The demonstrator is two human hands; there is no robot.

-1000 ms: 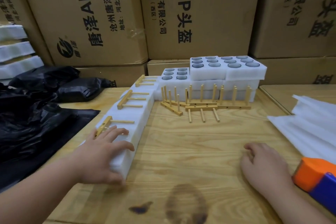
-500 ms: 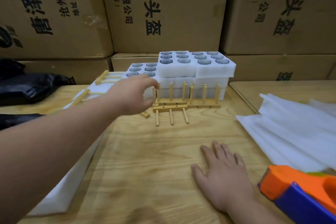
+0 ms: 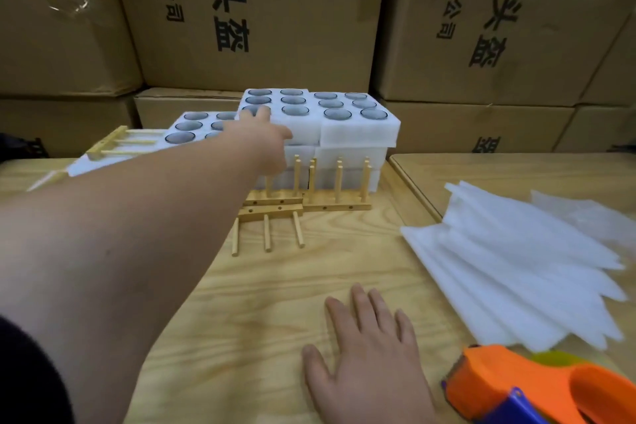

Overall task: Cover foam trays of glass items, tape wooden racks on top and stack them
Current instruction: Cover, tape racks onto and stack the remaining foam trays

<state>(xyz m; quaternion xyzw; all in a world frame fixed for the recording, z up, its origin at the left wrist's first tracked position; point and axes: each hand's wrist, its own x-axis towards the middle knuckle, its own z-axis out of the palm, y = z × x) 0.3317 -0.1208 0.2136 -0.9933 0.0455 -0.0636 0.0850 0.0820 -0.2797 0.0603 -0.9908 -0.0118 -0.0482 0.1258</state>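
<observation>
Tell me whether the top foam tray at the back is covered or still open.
Open. The top foam tray has no sheet over it: the round glass rims show in its holes. The cover sheets lie on the table to the right.

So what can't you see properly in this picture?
- Head view: the left hand reaches to the top foam tray; whether it grips it cannot be told, since the fingers are blurred and seen from behind.
- The arm hides part of the lower foam tray and some wooden racks.
- The tape dispenser is cut off by the bottom edge.
- The box print is cut off at the top.
- The right hand lies flat on the table.
</observation>
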